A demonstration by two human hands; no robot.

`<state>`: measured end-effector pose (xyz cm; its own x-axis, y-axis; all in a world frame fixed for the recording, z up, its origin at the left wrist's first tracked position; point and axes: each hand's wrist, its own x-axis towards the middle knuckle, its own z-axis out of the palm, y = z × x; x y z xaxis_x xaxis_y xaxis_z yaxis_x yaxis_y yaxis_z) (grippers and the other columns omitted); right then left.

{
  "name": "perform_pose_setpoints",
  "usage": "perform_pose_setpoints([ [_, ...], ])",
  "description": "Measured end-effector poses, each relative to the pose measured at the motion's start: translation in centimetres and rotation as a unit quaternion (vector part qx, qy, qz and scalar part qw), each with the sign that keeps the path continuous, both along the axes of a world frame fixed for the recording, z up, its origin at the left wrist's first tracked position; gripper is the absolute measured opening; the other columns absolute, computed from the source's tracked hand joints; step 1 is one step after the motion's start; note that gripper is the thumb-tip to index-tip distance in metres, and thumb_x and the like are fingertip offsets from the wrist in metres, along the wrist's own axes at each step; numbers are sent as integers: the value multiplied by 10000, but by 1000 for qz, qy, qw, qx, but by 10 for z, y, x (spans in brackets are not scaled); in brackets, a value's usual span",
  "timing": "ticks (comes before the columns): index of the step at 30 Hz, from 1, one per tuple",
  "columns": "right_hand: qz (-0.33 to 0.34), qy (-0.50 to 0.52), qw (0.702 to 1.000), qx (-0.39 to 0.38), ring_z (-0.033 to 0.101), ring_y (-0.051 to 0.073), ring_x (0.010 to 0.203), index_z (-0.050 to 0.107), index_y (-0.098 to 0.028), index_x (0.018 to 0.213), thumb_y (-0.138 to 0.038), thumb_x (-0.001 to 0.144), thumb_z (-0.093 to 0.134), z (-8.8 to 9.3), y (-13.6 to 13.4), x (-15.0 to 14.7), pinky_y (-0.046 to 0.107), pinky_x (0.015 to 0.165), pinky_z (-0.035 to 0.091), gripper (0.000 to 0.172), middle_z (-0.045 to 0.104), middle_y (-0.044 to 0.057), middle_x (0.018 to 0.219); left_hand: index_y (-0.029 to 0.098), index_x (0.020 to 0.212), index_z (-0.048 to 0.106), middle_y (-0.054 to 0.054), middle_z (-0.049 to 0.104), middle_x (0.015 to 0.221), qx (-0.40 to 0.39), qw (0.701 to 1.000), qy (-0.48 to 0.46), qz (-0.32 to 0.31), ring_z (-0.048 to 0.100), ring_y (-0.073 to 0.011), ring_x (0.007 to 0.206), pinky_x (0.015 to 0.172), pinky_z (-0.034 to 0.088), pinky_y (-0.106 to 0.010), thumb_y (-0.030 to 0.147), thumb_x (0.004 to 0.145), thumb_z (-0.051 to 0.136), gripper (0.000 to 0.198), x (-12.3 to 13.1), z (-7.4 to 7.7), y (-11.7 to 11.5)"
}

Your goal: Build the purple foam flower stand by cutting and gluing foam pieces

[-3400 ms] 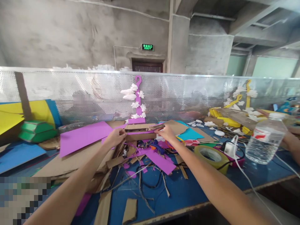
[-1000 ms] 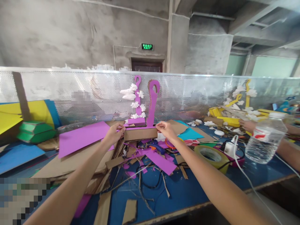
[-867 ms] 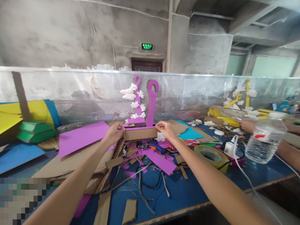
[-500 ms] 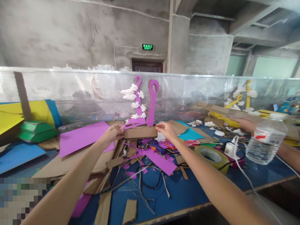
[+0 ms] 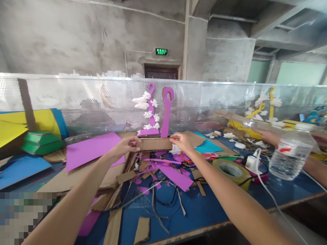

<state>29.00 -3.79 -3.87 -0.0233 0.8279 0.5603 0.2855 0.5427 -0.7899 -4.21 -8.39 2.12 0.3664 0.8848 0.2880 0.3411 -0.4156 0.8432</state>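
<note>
2 outstretched hands (image 5: 127,145) (image 5: 182,142) hold a cardboard block (image 5: 154,144) by its ends.

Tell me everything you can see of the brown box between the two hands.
The brown box looks like cardboard, with a long, low, plain front face, roughly level. The right hand pinches its upper right corner; the left hand's fingertips overlap its left end, contact unclear. A purple hooked piece rises behind its top edge; whether they join is unclear. Its back is hidden.

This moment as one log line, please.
left hand: at left end of cardboard piece | right hand: holding its upper right corner | purple hook: upright behind it
</note>
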Motion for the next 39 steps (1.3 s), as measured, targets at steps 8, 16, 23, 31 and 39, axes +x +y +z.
perform_pose_setpoints([
  [8, 9, -11, 1000, -13, 722, 216, 858, 711, -168, 909, -264, 764, 716, 4, 0, 1, 370, 818, 593, 174, 754, 87, 921, 210, 1288, 603, -136, 658, 1241, 62, 992, -5, 111, 605, -323, 1186, 967, 513, -484, 602, 676, 770, 745, 5, -12, 11],
  [16, 27, -4, 1000, -6, 712, 210, 777, 701, -170, 887, -240, 751, 712, 9, -9, 0, 367, 757, 598, 153, 741, 73, 869, 275, 1466, 419, -100, 643, 1313, 14, 999, 14, 26, 616, -297, 1211, 997, 525, -459, 585, 708, 775, 894, 2, -33, 21],
  [23, -6, -12, 1000, -1, 699, 191, 806, 663, -169, 908, -200, 758, 677, 10, -9, -5, 326, 766, 567, 154, 722, 60, 864, 269, 1450, 403, -78, 697, 1144, -19, 999, -23, 33, 688, -280, 1061, 952, 548, -469, 561, 685, 808, 914, 2, -42, 22],
  [31, 15, -399, 912, -98, 610, 166, 692, 600, -205, 927, -363, 729, 770, 41, -59, 0, 237, 575, 398, 305, 674, 11, 797, 272, 1412, 426, -78, 716, 1092, -62, 995, -52, 67, 721, -259, 986, 872, 577, -413, 558, 701, 806, 855, 4, -41, 19],
  [39, 39, -509, 840, -185, 598, 178, 690, 566, -220, 1067, -433, 732, 761, 40, -73, -11, 239, 536, 343, 442, 676, 34, 879, 267, 1390, 453, -78, 725, 1078, -59, 994, -62, 71, 722, -261, 977, 846, 584, -403, 545, 681, 826, 847, 5, -42, 21],
])
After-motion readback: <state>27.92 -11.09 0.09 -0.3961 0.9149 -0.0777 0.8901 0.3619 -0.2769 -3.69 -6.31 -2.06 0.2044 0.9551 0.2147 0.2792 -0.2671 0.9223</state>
